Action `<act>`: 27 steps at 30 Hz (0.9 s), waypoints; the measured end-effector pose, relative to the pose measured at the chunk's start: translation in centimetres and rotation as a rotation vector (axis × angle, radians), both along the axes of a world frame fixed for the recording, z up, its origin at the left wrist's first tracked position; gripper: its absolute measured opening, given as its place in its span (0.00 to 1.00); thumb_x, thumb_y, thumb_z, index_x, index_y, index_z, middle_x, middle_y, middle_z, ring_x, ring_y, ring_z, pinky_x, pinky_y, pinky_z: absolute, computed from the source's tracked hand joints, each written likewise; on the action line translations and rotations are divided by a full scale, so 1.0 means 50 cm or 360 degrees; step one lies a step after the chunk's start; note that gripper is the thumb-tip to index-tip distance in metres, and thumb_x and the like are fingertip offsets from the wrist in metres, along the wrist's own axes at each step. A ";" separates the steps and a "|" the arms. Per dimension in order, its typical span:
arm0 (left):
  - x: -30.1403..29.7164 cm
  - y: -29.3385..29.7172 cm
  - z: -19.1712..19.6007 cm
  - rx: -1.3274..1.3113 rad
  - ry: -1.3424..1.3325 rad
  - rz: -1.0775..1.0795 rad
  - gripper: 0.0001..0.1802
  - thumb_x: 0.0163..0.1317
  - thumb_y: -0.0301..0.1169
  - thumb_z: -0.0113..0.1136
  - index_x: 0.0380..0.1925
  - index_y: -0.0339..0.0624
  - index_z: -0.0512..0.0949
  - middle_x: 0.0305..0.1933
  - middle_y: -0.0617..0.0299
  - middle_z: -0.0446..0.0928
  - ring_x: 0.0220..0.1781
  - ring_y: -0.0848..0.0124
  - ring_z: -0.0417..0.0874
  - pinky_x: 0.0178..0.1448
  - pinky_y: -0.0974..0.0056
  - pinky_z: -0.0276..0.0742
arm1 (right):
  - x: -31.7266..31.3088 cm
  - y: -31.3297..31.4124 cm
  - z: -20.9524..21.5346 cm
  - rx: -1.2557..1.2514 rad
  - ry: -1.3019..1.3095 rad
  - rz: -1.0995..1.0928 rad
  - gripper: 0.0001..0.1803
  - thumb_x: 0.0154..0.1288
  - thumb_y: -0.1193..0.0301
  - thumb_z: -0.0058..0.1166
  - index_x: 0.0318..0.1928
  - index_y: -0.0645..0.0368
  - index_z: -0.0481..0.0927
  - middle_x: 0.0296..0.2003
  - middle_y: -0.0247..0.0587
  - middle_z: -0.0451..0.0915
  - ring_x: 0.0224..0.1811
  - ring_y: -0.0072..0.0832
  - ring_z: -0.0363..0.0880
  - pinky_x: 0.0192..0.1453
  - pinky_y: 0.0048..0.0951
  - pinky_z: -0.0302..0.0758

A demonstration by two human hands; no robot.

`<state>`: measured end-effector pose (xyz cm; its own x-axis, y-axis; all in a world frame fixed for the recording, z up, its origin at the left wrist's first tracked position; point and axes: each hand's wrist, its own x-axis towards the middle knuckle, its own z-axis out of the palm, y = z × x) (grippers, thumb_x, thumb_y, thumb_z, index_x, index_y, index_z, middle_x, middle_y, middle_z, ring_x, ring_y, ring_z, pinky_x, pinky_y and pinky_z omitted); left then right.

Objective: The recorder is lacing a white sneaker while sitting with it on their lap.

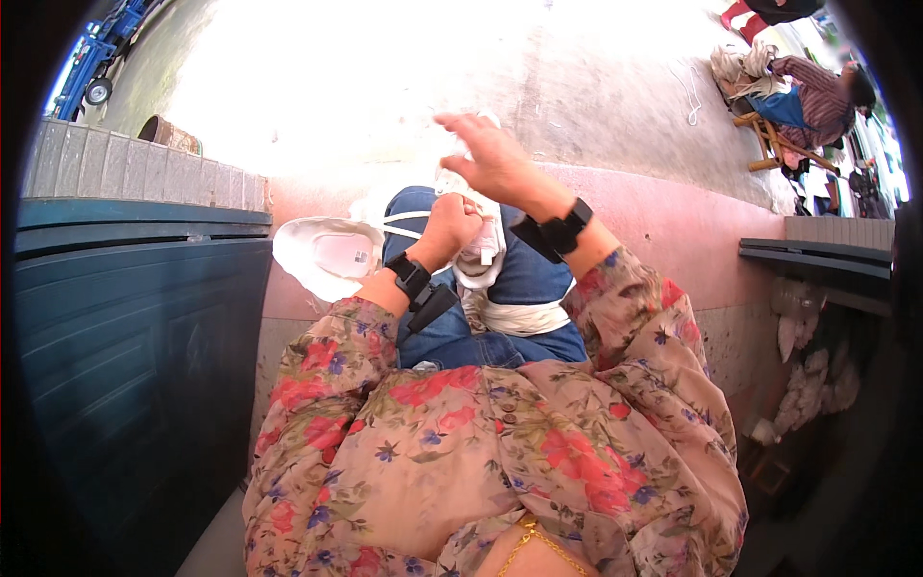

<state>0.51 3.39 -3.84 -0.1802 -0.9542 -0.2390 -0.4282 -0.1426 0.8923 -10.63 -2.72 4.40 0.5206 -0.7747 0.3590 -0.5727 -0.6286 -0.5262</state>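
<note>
Floral-print sleeves [500, 452], nearest the lens, over denim-clad lap [481, 337]. Left hand [450, 229]: fingers closed, apparently on a white cloth item [479, 252] resting on the knee; glare hides detail. Right hand [492, 159]: raised above, fingers spread, pinching a white strip. Advice: keep the lower grip firm, pull evenly. Item: white, soft, crumpled, banded. White shoe [327, 252] just beside.
</note>
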 end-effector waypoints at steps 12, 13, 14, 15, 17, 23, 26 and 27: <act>-0.011 -0.005 -0.012 0.0240 0.0161 0.0189 0.08 0.54 0.29 0.53 0.25 0.34 0.72 0.21 0.62 0.73 0.19 0.78 0.72 0.23 0.73 0.68 | -0.111 0.132 -0.125 0.0978 0.0094 -0.0445 0.09 0.52 0.68 0.48 0.28 0.61 0.78 0.27 0.52 0.76 0.34 0.46 0.75 0.37 0.42 0.71; -0.014 -0.005 -0.002 0.0347 0.0282 0.0230 0.08 0.56 0.29 0.51 0.25 0.34 0.72 0.21 0.62 0.73 0.19 0.78 0.72 0.23 0.73 0.68 | -0.109 0.134 -0.147 0.0855 0.0080 -0.0490 0.10 0.53 0.67 0.49 0.24 0.61 0.77 0.25 0.50 0.76 0.31 0.45 0.75 0.36 0.42 0.70; -0.013 -0.005 0.000 0.0344 0.0275 0.0231 0.08 0.56 0.29 0.51 0.25 0.34 0.72 0.21 0.62 0.73 0.19 0.78 0.72 0.23 0.73 0.68 | -0.104 0.135 -0.145 0.0855 0.0072 -0.0488 0.10 0.53 0.67 0.49 0.24 0.61 0.77 0.25 0.50 0.76 0.31 0.45 0.75 0.36 0.42 0.70; -0.013 -0.005 0.002 0.0387 0.0291 0.0238 0.09 0.58 0.29 0.49 0.25 0.34 0.72 0.21 0.62 0.74 0.20 0.79 0.72 0.23 0.73 0.69 | -0.102 0.135 -0.142 0.0735 0.0296 -0.0455 0.09 0.53 0.67 0.48 0.25 0.60 0.76 0.25 0.48 0.76 0.32 0.43 0.75 0.37 0.41 0.70; -0.011 -0.003 0.006 0.0427 0.0303 0.0242 0.10 0.59 0.30 0.47 0.25 0.34 0.72 0.21 0.61 0.74 0.20 0.79 0.72 0.24 0.73 0.69 | -0.097 0.139 -0.131 0.0610 0.0512 -0.0425 0.08 0.53 0.67 0.48 0.25 0.59 0.75 0.25 0.45 0.76 0.32 0.41 0.75 0.37 0.40 0.69; 0.036 -0.039 0.004 0.0435 0.0487 0.0454 0.10 0.54 0.25 0.44 0.28 0.34 0.75 0.23 0.60 0.74 0.23 0.75 0.73 0.24 0.71 0.67 | -0.145 0.151 -0.125 0.0331 0.0818 -0.0099 0.07 0.54 0.69 0.46 0.32 0.57 0.73 0.29 0.42 0.73 0.37 0.38 0.71 0.40 0.38 0.68; 0.144 -0.066 0.084 0.0216 0.0874 0.0550 0.06 0.55 0.25 0.48 0.30 0.36 0.74 0.26 0.61 0.75 0.26 0.76 0.73 0.35 0.71 0.73 | -0.312 0.158 -0.111 0.1617 -0.2276 -0.0616 0.11 0.53 0.70 0.44 0.32 0.63 0.76 0.41 0.45 0.75 0.46 0.34 0.71 0.50 0.40 0.65; 0.231 -0.070 0.074 -0.0026 0.0782 0.0284 0.07 0.55 0.22 0.50 0.35 0.36 0.72 0.31 0.58 0.75 0.31 0.76 0.74 0.36 0.70 0.73 | -0.381 0.168 -0.105 0.1647 -0.2976 -0.0307 0.11 0.53 0.72 0.42 0.33 0.65 0.76 0.39 0.45 0.76 0.45 0.36 0.71 0.55 0.41 0.62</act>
